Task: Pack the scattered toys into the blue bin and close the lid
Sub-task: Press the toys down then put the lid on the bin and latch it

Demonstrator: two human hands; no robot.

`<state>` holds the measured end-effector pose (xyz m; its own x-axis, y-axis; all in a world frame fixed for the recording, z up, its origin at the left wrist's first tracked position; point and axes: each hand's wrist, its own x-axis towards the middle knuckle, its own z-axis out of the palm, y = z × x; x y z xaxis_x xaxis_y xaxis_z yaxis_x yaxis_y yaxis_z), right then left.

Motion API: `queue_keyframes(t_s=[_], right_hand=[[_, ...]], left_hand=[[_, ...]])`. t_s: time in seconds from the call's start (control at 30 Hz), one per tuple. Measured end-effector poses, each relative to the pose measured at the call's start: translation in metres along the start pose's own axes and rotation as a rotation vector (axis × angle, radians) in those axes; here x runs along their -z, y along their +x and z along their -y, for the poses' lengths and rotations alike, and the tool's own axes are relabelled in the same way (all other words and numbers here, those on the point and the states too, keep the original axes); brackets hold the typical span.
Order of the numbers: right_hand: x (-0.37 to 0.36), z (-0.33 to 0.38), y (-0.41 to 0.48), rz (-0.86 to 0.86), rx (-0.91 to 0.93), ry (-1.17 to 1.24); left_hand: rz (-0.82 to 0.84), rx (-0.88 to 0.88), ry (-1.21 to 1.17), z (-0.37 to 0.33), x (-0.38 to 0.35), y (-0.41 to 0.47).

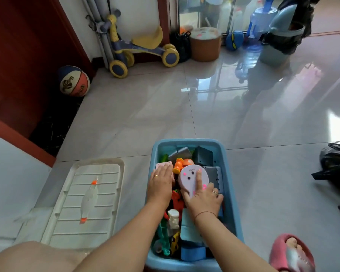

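The blue bin (pixel 229 173) stands on the floor in front of me, filled with several toys: grey blocks (pixel 203 156), an orange toy (pixel 182 163), a blue block (pixel 192 254). My left hand (pixel 161 183) lies flat, palm down, on a pink card-like piece (pixel 163 165) at the bin's left side. My right hand (pixel 203 199) presses on a round pink toy with a face (pixel 190 177), index finger stretched across it. The white lid (pixel 86 201) lies flat on the floor left of the bin, apart from it.
A basketball (pixel 74 81) and a yellow ride-on scooter (pixel 139 50) stand at the far wall. A black bag (pixel 336 163) lies at the right. My foot in a pink slipper (pixel 290 252) is right of the bin. My knee is at the lower left.
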<state>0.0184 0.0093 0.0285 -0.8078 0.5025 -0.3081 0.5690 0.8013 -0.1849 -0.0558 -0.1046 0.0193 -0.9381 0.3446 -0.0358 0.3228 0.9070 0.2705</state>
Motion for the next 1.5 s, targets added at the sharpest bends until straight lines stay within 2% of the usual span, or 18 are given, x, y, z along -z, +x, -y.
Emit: queue_keyframes(t_s=[0.2, 0.3, 0.4, 0.5, 0.63, 0.77, 0.93, 1.1, 1.2, 1.27, 1.37, 1.4, 1.43, 1.5], right_hand=[[-0.011, 0.013, 0.003, 0.037, -0.030, 0.038], [-0.032, -0.004, -0.030, -0.078, 0.019, 0.083], [-0.042, -0.018, -0.043, -0.162, 0.060, 0.072], [-0.033, -0.008, -0.026, -0.139, 0.046, 0.061], [-0.016, 0.007, 0.002, 0.015, 0.045, 0.074], [-0.013, -0.002, -0.016, -0.002, 0.082, 0.011], [-0.021, -0.021, -0.051, -0.064, 0.111, 0.038], [-0.020, -0.017, -0.051, -0.027, 0.079, -0.001], [-0.019, -0.019, -0.050, -0.051, 0.079, 0.035], [-0.019, -0.022, -0.050, -0.075, 0.096, 0.043], [-0.024, -0.025, -0.049, -0.067, 0.100, 0.061], [-0.028, -0.026, -0.049, -0.063, 0.103, 0.060], [-0.030, -0.026, -0.048, -0.065, 0.105, 0.059], [-0.031, -0.026, -0.046, -0.058, 0.095, 0.059]], left_hand=[[-0.038, -0.015, 0.063, 0.002, -0.019, -0.001], [0.065, 0.006, 0.148, 0.012, -0.029, -0.010], [0.090, 0.009, 0.259, 0.012, -0.029, -0.005], [0.133, 0.053, 0.257, 0.005, -0.019, -0.013], [0.265, 0.085, 0.201, 0.008, -0.005, -0.041], [0.268, 0.113, 0.179, 0.004, 0.004, -0.026], [0.262, -0.044, 0.197, 0.010, 0.029, 0.025], [0.496, -0.162, 0.250, 0.025, 0.049, 0.052], [0.547, -0.164, 0.269, 0.020, 0.049, 0.060], [0.504, -0.167, 0.269, 0.021, 0.047, 0.061], [0.210, -0.191, 0.372, 0.026, 0.034, 0.052], [0.157, -0.167, 0.401, 0.027, 0.028, 0.047], [0.145, -0.133, 0.404, 0.025, 0.021, 0.043], [0.234, -0.070, 0.375, 0.016, 0.011, 0.038]])
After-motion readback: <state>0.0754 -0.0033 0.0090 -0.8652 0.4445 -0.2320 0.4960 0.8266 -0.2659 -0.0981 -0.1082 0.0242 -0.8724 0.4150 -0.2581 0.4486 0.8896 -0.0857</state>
